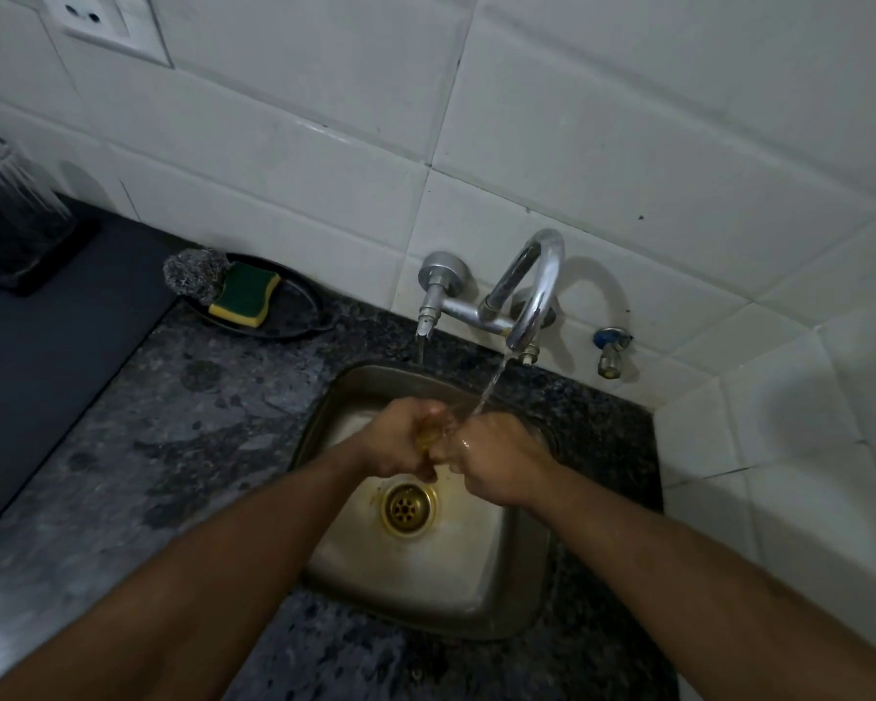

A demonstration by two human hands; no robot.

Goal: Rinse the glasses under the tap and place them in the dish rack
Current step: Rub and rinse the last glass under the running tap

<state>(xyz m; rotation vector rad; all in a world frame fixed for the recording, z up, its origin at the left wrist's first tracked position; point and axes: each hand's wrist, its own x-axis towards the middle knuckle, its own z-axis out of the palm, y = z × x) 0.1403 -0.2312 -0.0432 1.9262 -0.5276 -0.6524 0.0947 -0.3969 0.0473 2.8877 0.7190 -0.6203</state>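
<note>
Both hands meet over the steel sink, under the water running from the curved tap. My left hand and my right hand are closed around a small clear glass, which is mostly hidden between the fingers and blurred by the stream. Another clear ribbed glass stands upside down on a dark tray at the far left of the counter.
A dark dish behind the sink holds a steel scourer and a yellow-green sponge. A dark mat covers the left counter. A small blue-handled valve sticks out of the tiled wall at the right. The brass drain lies below my hands.
</note>
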